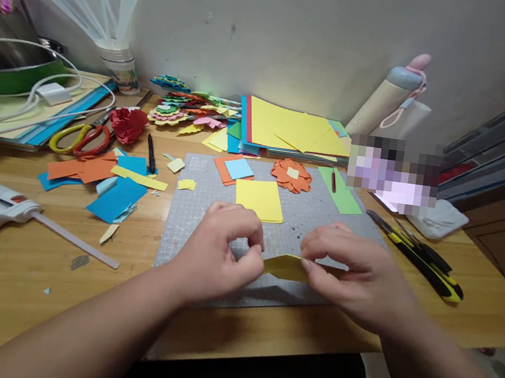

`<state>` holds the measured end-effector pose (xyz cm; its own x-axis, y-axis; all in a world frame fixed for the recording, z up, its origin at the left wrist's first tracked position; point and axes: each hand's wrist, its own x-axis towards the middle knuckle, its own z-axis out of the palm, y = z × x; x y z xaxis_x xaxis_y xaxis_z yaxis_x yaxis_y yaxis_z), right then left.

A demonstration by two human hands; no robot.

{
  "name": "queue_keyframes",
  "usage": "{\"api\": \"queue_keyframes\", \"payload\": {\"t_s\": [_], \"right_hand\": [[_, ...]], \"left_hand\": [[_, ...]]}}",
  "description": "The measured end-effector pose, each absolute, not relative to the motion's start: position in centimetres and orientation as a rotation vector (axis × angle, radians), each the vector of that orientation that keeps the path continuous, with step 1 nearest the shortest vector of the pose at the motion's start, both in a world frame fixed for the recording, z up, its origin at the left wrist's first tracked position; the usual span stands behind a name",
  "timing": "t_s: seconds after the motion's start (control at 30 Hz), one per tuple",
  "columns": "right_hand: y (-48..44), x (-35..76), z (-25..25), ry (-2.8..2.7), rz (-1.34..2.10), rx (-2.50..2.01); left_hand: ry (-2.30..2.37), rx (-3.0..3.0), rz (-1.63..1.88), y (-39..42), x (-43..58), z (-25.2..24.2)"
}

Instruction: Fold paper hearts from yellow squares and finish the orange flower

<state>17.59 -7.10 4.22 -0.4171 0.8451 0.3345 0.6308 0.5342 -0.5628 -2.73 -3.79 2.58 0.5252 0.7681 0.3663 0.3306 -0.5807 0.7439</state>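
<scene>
The table [12,281] is seen from one head camera, pointed forward and down, close up, toward the wall [301,34].

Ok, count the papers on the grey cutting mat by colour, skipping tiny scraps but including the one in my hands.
Yellow: 2, the yellow stack and the folded piece pinched by left hand and right hand.
Orange: 2, the orange square and the flower.
Light blue: 1, the blue square.
Green: 1, the green strip.
Total: 6.
</scene>
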Motion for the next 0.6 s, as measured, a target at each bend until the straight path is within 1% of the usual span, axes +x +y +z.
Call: {"api": "queue_keyframes", "payload": {"t_s": [0.17, 0.4, 0.6], "right_hand": [[-7.2, 17.2, 4.0, -2.108, 0.53, -1.149], [-6.7, 16.8, 3.3, -2.166, 0.273, -0.924], [-5.7, 19.2, 2.0, -2.159, 0.281, -0.913]], "left_hand": [[0.784, 2.004, 1.003, -4.1, -2.4, 2.3], [0.757, 1.911, 1.18, -4.2, -2.1, 2.0], [0.789, 1.903, 1.243, -3.9, -2.6, 2.4]]}}
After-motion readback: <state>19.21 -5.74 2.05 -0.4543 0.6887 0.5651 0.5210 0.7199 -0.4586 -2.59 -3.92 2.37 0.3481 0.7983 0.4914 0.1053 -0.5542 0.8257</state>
